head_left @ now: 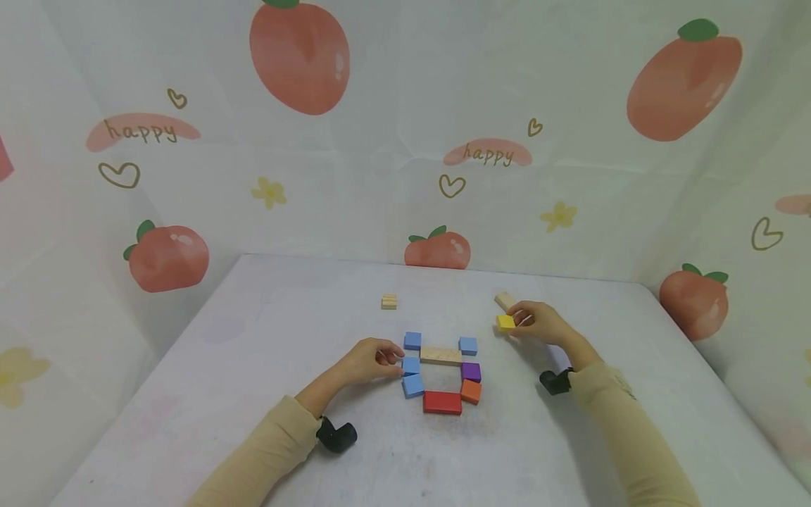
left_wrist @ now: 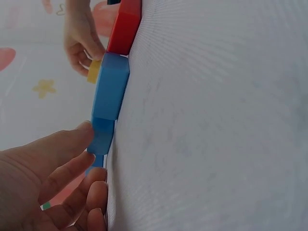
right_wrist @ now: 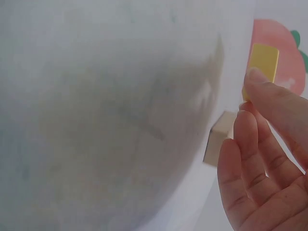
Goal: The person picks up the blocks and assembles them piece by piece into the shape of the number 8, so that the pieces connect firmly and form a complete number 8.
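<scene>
My right hand point(head_left: 541, 324) pinches a yellow block point(head_left: 505, 323) between thumb and fingers, beside a plain wooden block point(head_left: 505, 301). In the right wrist view the thumb lies on the yellow block point(right_wrist: 263, 62). My left hand point(head_left: 369, 362), fingers relaxed, is at the left side of a block outline, its thumb tip at a blue block point(head_left: 410, 366). That outline also has a lower blue block point(head_left: 413, 386), an upper-left blue block point(head_left: 412, 341), an upper-right blue block point(head_left: 468, 346), a wooden plank point(head_left: 441, 355), a purple block point(head_left: 471, 372), an orange block point(head_left: 471, 391) and a red block point(head_left: 442, 403).
Small wooden blocks point(head_left: 389, 302) sit together farther back on the white table point(head_left: 285, 317). A white curtain point(head_left: 380, 141) printed with peaches hangs behind and beside the table. Black wrist devices point(head_left: 337, 436) are worn at both cuffs.
</scene>
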The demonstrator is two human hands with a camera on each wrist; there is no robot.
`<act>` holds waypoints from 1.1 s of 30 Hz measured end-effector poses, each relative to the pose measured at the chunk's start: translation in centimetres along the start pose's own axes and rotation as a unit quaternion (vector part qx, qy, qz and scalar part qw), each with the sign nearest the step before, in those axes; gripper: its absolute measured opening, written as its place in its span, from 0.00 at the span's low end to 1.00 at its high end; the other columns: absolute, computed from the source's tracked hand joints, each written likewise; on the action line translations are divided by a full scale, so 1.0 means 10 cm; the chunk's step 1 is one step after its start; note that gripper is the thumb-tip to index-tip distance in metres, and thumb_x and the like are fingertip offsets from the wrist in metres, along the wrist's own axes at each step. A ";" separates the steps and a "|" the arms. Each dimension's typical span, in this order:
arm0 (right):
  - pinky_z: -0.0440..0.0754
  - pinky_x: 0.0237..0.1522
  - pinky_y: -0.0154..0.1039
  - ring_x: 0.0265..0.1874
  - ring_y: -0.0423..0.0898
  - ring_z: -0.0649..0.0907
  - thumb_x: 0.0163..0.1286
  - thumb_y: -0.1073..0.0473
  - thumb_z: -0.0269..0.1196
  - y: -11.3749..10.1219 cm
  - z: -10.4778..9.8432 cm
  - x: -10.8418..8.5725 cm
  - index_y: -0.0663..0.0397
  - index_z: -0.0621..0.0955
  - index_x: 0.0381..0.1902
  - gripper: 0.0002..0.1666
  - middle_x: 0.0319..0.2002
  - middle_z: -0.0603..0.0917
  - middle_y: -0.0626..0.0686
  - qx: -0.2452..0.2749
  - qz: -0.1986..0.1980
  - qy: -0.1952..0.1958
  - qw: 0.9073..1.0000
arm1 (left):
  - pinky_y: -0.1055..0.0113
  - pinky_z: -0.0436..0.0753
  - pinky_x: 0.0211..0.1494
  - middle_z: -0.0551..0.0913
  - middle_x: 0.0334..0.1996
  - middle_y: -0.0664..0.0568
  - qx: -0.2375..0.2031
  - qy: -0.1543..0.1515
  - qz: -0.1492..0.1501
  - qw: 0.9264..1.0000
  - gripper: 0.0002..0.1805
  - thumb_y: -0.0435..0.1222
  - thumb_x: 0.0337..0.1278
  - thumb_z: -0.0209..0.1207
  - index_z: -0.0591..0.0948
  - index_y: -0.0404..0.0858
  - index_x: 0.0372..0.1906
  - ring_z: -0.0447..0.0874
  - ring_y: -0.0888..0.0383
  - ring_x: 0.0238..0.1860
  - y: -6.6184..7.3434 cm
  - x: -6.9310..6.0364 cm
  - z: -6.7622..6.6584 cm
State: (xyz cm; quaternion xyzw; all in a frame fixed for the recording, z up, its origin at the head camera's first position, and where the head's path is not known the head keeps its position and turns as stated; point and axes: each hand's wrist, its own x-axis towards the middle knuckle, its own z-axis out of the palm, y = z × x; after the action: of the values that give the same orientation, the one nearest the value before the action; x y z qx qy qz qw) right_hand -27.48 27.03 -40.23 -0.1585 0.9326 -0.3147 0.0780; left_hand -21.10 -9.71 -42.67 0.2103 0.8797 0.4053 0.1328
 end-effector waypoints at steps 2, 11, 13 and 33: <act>0.82 0.42 0.43 0.36 0.49 0.81 0.57 0.64 0.67 -0.03 0.02 0.03 0.64 0.77 0.48 0.20 0.38 0.81 0.62 -0.001 0.002 -0.006 1.000 | 0.74 0.72 0.35 0.79 0.32 0.51 0.000 0.000 0.002 1.000 0.15 0.37 0.50 0.65 0.81 0.36 0.44 0.71 0.62 0.32 0.00 0.00 0.00; 0.81 0.42 0.42 0.36 0.48 0.80 0.58 0.64 0.66 -0.16 0.11 0.11 0.63 0.77 0.48 0.20 0.38 0.82 0.61 -0.004 0.008 -0.018 1.000 | 0.74 0.72 0.35 0.80 0.32 0.51 0.001 0.001 0.008 1.000 0.15 0.37 0.50 0.65 0.82 0.35 0.44 0.72 0.62 0.31 -0.02 0.01 0.00; 0.81 0.41 0.42 0.36 0.48 0.80 0.57 0.64 0.67 -0.18 0.12 0.13 0.63 0.77 0.48 0.20 0.37 0.82 0.61 -0.006 0.004 -0.018 1.000 | 0.75 0.72 0.35 0.80 0.32 0.50 0.002 0.002 0.008 1.000 0.15 0.37 0.50 0.65 0.82 0.35 0.44 0.71 0.62 0.31 -0.03 0.01 0.00; 0.81 0.43 0.42 0.35 0.47 0.80 0.57 0.62 0.68 -0.29 0.25 0.22 0.60 0.78 0.48 0.20 0.37 0.81 0.58 -0.013 -0.003 -0.026 1.000 | 0.74 0.72 0.35 0.79 0.31 0.51 -0.001 0.000 -0.002 1.000 0.15 0.37 0.50 0.65 0.82 0.36 0.44 0.71 0.61 0.31 -0.02 -0.01 0.00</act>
State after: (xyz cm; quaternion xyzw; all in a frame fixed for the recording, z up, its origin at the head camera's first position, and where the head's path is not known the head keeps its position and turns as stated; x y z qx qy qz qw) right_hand -28.25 22.65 -40.53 -0.1707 0.9337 -0.2989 0.0987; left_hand -21.09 -9.84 -42.80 0.2086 0.8795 0.4061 0.1343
